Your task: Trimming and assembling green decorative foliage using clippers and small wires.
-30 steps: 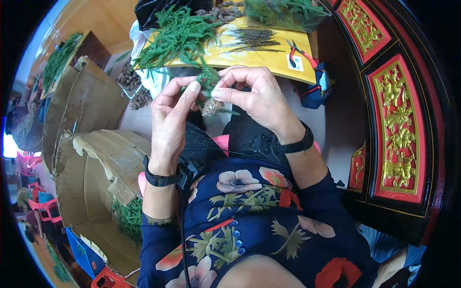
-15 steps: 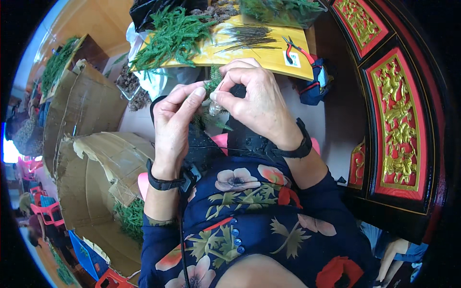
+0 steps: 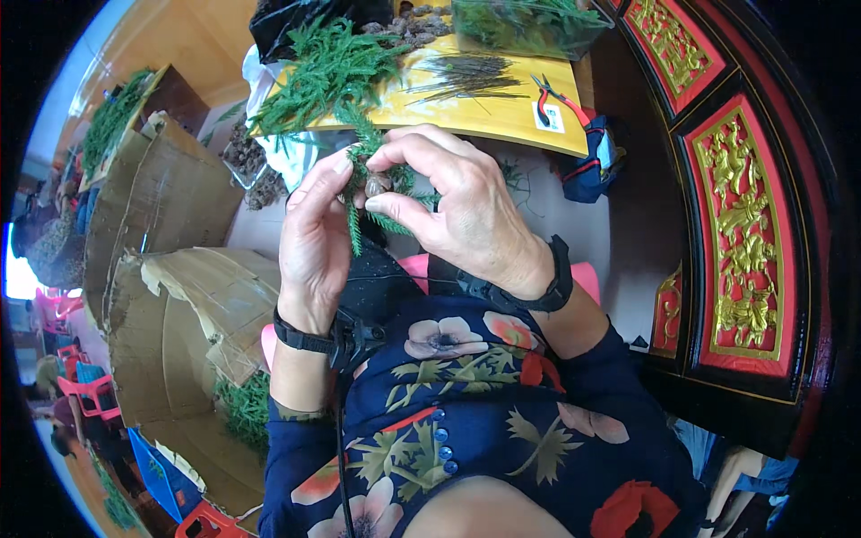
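In front of my lap I hold a bunch of green fir-like sprigs with a small brown pine cone at its middle. My left hand is closed on the bunch from the left, thumb pointing up along it; its other fingers are partly hidden. From the right, my right hand has its curled index finger above the cone and its thumb below it, gripping the bunch. The sprigs spread out around the cone and between both hands.
On the yellow table ahead lie loose green sprigs, thin dark wires, pine cones and red-handled pliers. A clear bin stands behind. Torn cardboard boxes are at left, a carved red-and-gold panel at right.
The bunch has turned, so the cone now shows between the fingers and the sprigs fan out more. My right thumb and index finger have moved from a pinch above to either side of the cone.
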Demonstrator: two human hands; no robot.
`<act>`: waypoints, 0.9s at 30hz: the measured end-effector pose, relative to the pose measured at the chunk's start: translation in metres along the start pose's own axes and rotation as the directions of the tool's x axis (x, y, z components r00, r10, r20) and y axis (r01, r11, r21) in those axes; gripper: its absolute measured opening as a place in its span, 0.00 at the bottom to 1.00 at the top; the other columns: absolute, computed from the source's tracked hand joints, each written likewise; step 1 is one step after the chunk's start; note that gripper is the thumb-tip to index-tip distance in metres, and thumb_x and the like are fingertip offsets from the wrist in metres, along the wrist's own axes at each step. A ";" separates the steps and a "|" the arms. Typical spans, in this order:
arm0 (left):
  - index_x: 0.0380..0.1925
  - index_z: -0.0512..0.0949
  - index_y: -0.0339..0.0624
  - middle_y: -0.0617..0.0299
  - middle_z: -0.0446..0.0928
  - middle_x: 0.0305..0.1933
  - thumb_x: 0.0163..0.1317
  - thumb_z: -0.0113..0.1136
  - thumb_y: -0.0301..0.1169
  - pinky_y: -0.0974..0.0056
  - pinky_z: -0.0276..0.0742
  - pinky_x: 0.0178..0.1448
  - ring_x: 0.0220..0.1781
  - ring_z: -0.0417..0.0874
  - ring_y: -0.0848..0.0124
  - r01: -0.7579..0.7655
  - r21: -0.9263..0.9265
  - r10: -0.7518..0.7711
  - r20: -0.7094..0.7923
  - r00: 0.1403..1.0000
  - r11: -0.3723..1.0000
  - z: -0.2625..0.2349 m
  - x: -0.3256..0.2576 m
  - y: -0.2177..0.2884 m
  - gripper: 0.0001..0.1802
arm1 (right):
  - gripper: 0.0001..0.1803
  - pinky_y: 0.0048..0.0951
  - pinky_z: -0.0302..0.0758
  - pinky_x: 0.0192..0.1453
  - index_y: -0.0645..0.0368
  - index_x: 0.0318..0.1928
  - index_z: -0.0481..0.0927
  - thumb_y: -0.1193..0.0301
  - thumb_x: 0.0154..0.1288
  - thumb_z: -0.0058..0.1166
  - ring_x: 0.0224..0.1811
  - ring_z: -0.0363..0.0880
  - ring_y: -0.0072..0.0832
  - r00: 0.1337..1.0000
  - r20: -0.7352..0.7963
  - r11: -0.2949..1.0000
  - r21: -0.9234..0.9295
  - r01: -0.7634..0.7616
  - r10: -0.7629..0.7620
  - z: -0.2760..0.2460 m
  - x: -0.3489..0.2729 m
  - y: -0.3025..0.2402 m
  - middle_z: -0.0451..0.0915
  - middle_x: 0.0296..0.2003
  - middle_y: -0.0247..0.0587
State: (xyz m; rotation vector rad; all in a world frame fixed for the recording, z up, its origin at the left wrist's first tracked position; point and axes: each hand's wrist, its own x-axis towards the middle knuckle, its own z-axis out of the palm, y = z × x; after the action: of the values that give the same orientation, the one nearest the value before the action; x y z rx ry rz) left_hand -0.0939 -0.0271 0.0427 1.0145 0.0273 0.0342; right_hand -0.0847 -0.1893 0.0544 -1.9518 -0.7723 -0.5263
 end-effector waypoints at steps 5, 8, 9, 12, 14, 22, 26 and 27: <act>0.45 0.78 0.36 0.66 0.80 0.37 0.64 0.55 0.29 0.74 0.66 0.41 0.38 0.75 0.79 0.012 0.067 -0.019 0.104 0.994 0.998 -0.005 -0.001 0.006 0.12 | 0.18 0.29 0.76 0.47 0.61 0.40 0.76 0.74 0.48 0.68 0.41 0.81 0.31 0.994 -0.108 0.998 0.069 -0.011 0.018 0.003 0.000 -0.004 0.80 0.39 0.42; 0.44 0.78 0.37 0.66 0.80 0.37 0.63 0.55 0.30 0.74 0.66 0.42 0.38 0.75 0.79 0.076 0.097 -0.092 0.168 0.982 0.992 -0.010 0.000 0.007 0.12 | 0.21 0.27 0.76 0.46 0.60 0.43 0.76 0.73 0.48 0.69 0.40 0.81 0.27 0.987 -0.147 0.990 0.137 -0.040 0.060 0.005 -0.001 -0.004 0.81 0.38 0.38; 0.44 0.79 0.37 0.66 0.80 0.36 0.63 0.56 0.30 0.74 0.66 0.41 0.38 0.75 0.80 0.065 0.084 -0.077 0.149 0.986 0.994 -0.006 -0.001 0.006 0.11 | 0.22 0.26 0.75 0.46 0.60 0.44 0.75 0.73 0.48 0.70 0.40 0.81 0.25 0.985 -0.163 0.989 0.146 -0.029 0.053 0.005 -0.001 -0.004 0.81 0.38 0.37; 0.43 0.79 0.38 0.67 0.79 0.35 0.62 0.58 0.30 0.75 0.67 0.40 0.37 0.75 0.80 0.042 0.056 -0.048 0.113 0.992 0.998 -0.001 -0.004 0.004 0.11 | 0.25 0.24 0.75 0.44 0.59 0.46 0.74 0.73 0.47 0.70 0.39 0.80 0.22 0.982 -0.183 0.986 0.169 -0.014 0.045 0.005 0.001 -0.004 0.81 0.38 0.35; 0.40 0.80 0.37 0.67 0.79 0.34 0.61 0.60 0.29 0.75 0.68 0.40 0.35 0.75 0.80 -0.059 0.150 0.045 0.093 0.995 0.987 -0.004 -0.004 0.000 0.09 | 0.27 0.23 0.75 0.43 0.59 0.48 0.73 0.74 0.46 0.71 0.38 0.80 0.22 0.980 -0.193 0.980 0.199 -0.009 0.048 0.007 0.001 -0.005 0.80 0.38 0.35; 0.31 0.81 0.34 0.67 0.78 0.30 0.59 0.61 0.26 0.75 0.67 0.39 0.32 0.74 0.81 -0.401 0.530 0.377 0.159 0.912 0.747 -0.001 -0.004 0.001 0.05 | 0.39 0.23 0.76 0.41 0.59 0.58 0.65 0.80 0.44 0.70 0.35 0.79 0.22 0.985 -0.155 0.952 0.304 -0.029 0.080 0.020 -0.003 -0.002 0.79 0.38 0.38; 0.31 0.81 0.34 0.67 0.77 0.28 0.59 0.61 0.25 0.75 0.67 0.39 0.31 0.73 0.81 -0.304 0.530 0.278 0.131 0.952 0.791 0.003 -0.008 0.009 0.05 | 0.43 0.23 0.76 0.41 0.59 0.62 0.62 0.83 0.43 0.68 0.34 0.79 0.23 0.989 -0.125 0.960 0.276 -0.044 0.081 0.019 -0.004 -0.008 0.79 0.37 0.38; 0.31 0.81 0.34 0.67 0.77 0.27 0.59 0.61 0.25 0.74 0.67 0.39 0.30 0.73 0.81 -0.225 0.499 0.205 0.096 0.974 0.837 0.003 -0.008 0.010 0.05 | 0.43 0.23 0.76 0.41 0.59 0.62 0.62 0.83 0.43 0.68 0.34 0.79 0.23 0.989 -0.125 0.960 0.276 -0.044 0.081 0.019 -0.004 -0.007 0.79 0.37 0.38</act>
State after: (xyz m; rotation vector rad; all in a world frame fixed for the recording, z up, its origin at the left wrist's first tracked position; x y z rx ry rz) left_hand -0.1020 -0.0251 0.0525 1.5474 -0.1208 0.2242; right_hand -0.0917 -0.1711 0.0473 -1.6616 -0.6579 -0.4811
